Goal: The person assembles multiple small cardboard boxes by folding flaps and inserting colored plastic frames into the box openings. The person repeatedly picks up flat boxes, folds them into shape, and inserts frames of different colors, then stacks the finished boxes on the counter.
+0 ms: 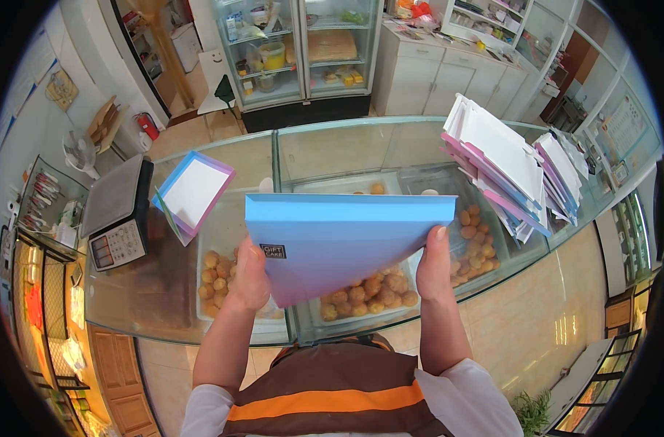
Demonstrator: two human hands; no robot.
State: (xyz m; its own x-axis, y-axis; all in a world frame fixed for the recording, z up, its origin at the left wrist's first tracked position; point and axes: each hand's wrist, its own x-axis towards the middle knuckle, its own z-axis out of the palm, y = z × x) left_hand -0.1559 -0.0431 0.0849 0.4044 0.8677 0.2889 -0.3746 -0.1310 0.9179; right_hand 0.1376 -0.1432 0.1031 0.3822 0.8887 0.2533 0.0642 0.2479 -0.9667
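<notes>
A long table (153, 309) with a clear glass top and greenish edges ran across the view, a seam between two panes crossing it left of centre. Near its left end sat a grey scale (119, 207), its button panel facing the near edge. Just right of that lay an open box (196, 191), white inside with blue and pink sides. Toward the right end leaned a large stack of boxes (496, 153), white, pink and blue, with a smaller stack (561, 171) close beside it.
</notes>
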